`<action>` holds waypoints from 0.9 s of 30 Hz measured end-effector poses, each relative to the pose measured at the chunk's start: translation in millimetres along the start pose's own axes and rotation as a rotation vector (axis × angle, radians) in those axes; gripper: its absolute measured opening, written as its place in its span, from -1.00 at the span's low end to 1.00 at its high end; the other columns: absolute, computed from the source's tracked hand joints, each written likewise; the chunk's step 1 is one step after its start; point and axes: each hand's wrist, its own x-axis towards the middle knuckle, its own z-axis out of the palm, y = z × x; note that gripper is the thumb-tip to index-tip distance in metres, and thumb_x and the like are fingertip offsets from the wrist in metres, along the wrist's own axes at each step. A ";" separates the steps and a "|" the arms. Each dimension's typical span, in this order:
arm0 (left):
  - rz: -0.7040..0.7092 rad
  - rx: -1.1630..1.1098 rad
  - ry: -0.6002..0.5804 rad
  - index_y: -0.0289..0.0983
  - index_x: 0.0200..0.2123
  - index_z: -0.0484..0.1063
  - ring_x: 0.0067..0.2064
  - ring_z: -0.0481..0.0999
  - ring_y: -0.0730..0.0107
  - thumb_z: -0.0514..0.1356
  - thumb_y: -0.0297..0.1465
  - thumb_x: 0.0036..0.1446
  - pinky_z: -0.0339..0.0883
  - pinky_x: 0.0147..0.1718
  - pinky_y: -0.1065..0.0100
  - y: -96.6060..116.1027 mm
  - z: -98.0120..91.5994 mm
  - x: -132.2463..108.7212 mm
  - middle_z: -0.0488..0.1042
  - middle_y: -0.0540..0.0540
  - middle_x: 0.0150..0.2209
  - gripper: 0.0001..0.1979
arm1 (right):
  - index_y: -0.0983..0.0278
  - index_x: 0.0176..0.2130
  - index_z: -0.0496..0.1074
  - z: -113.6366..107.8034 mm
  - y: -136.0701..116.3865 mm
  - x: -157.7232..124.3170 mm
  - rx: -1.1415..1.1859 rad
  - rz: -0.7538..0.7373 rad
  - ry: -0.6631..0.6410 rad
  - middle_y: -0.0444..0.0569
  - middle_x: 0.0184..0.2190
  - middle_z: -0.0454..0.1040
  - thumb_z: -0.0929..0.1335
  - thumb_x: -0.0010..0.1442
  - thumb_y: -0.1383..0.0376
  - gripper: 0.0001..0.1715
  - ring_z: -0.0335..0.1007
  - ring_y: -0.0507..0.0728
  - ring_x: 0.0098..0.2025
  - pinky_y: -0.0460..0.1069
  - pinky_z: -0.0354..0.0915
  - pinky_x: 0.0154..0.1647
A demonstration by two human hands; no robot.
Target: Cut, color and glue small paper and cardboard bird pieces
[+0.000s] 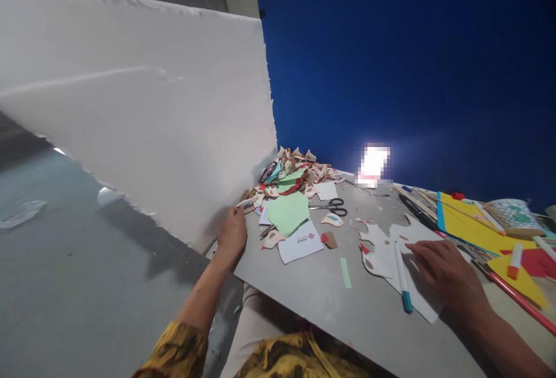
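My left hand (231, 232) is at the table's left edge, beside the white board (174, 112), with its fingers bent together; what they grip is hidden. Near its fingertips starts a pile of bird-shaped cutouts (299, 172). My right hand (449, 271) hovers low over white paper (428, 300), fingers stretched to the left and nothing visible in them. Just left of it, a white marker with a teal cap (403, 279) lies on the paper. A small bird cutout with a blue wing (332, 219) rests by black-handled scissors (337, 207).
Green paper (289, 213) lies over a printed white card (300, 243), with a green strip (346, 274) nearby. At right are yellow sheets (467, 224), a red stick (521, 303), an orange-capped marker (515, 262) and a patterned cup (515, 216). A blue panel (391, 65) stands behind.
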 end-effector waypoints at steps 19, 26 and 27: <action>0.123 -0.271 0.254 -0.24 -0.23 0.54 0.06 0.47 0.06 0.10 -0.45 0.27 0.42 0.07 0.08 -23.5 13.3 -40.8 0.44 -0.26 0.02 -0.81 | 0.24 -0.11 0.58 11.0 10.8 -7.8 0.045 -0.003 -0.012 0.14 -0.19 0.57 0.26 0.38 0.20 -0.67 0.47 0.30 -0.13 0.20 0.40 -0.10; 0.188 -0.368 0.278 -0.21 -0.25 0.58 0.12 0.46 0.01 0.13 -0.39 0.24 0.36 0.16 0.00 -24.0 11.6 -42.0 0.48 -0.25 0.01 -0.80 | 0.23 -0.13 0.57 18.6 15.6 -12.8 0.062 0.051 0.012 0.13 -0.18 0.57 0.29 0.37 0.19 -0.71 0.48 0.30 -0.12 0.21 0.39 -0.09; 0.184 -0.377 0.292 -0.22 -0.26 0.57 0.11 0.46 0.02 0.13 -0.39 0.23 0.36 0.15 0.02 -22.4 9.2 -39.1 0.49 -0.25 0.00 -0.81 | 0.23 -0.13 0.58 18.9 15.7 -12.8 0.060 0.046 0.008 0.12 -0.19 0.57 0.30 0.37 0.17 -0.71 0.48 0.30 -0.13 0.20 0.39 -0.09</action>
